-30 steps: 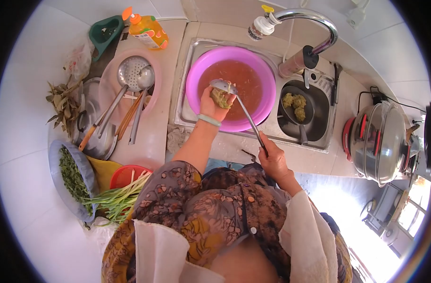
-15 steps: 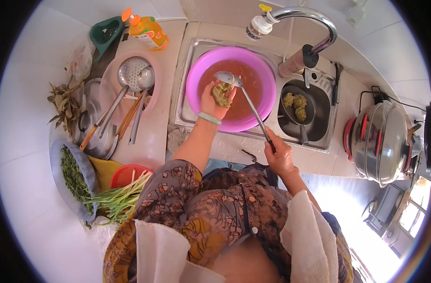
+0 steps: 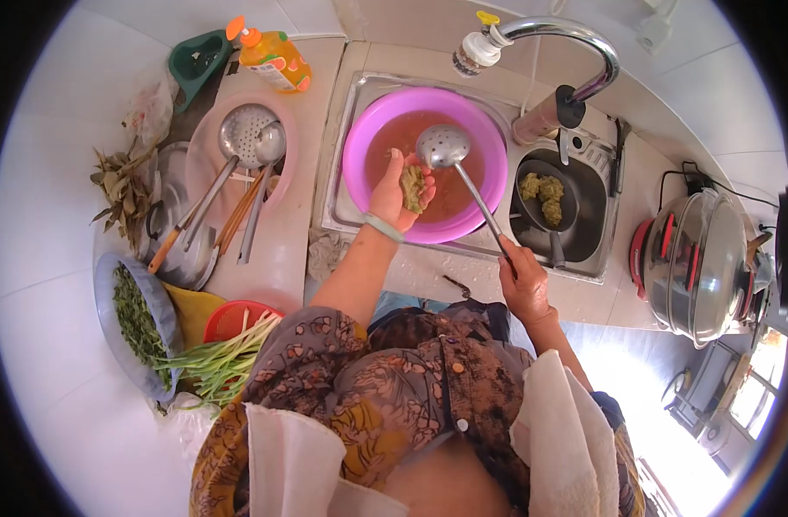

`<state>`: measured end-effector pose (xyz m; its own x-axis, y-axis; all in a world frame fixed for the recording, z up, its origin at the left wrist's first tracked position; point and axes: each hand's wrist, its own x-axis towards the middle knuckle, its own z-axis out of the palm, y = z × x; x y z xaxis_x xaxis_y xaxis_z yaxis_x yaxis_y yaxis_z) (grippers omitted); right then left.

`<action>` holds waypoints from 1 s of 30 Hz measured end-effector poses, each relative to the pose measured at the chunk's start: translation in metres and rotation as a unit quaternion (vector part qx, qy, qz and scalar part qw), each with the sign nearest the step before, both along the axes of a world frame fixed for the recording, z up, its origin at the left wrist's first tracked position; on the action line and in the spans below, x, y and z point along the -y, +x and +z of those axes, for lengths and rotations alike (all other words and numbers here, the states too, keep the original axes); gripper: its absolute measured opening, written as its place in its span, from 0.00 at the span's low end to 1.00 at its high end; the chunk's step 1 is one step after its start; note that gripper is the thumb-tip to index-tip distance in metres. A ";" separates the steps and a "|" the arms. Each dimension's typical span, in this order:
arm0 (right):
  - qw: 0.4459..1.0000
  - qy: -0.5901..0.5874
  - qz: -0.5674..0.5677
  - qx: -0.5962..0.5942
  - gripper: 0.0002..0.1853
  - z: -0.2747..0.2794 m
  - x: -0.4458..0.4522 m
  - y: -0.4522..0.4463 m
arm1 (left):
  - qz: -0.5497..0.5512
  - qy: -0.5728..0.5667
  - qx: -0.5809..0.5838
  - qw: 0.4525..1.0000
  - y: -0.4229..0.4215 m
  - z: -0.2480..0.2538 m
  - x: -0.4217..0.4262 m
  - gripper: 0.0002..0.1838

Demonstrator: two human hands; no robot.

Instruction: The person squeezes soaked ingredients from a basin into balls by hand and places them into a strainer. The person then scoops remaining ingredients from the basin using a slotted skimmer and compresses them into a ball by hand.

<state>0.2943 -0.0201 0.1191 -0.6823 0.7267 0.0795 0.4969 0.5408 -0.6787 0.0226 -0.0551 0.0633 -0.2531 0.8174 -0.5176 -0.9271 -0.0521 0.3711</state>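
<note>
At the sink (image 3: 335, 185), I log three lumps (image 3: 549, 187) in the pan (image 3: 570, 205), a fourth lump (image 3: 413, 187) cupped in the left hand (image 3: 394, 195), right hand (image 3: 523, 280) gripping skimmer (image 3: 443, 145), remainder in tub (image 3: 354, 162) unclear.

Ladle (image 3: 444, 145) partly blocking basin (image 3: 356, 157), free counter strip (image 3: 286, 250) left

The perforated skimmer (image 3: 443, 146) has swung off the greenish lump (image 3: 412, 189) — half a second ago its bowl covered part of it, seen tilted; now the bowl shows its holes broadly, right of the thumb and over the purple basin (image 3: 353, 159). The right hand (image 3: 523, 284) has shifted rightward with the handle. The left hand (image 3: 390, 200) has turned, so the lump appears narrower, between thumb and fingers (image 3: 429, 191) — those fingers, partly hidden at first, now show more fully.
</note>
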 end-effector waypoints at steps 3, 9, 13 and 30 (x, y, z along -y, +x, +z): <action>1.000 0.021 0.004 -0.015 0.22 -0.001 0.001 -0.002 | -0.036 -0.075 -0.086 0.993 0.003 0.009 -0.003 0.23; 0.998 0.057 0.015 -0.017 0.20 -0.005 0.007 0.002 | -0.054 -0.153 -0.154 0.975 0.004 0.013 -0.011 0.19; 0.999 0.018 0.005 -0.048 0.20 -0.006 0.009 0.005 | -0.027 -0.040 -0.050 0.998 0.003 0.006 -0.003 0.13; 0.991 0.128 0.037 0.011 0.20 0.003 -0.004 0.012 | -0.011 -0.089 -0.131 0.987 -0.018 0.005 0.002 0.13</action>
<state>0.3066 -0.0163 0.1226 -0.7363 0.6329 0.2394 0.4626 0.7290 -0.5046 0.0044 -0.0573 0.0678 -0.3793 0.7264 -0.5731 -0.7988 0.0554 0.5990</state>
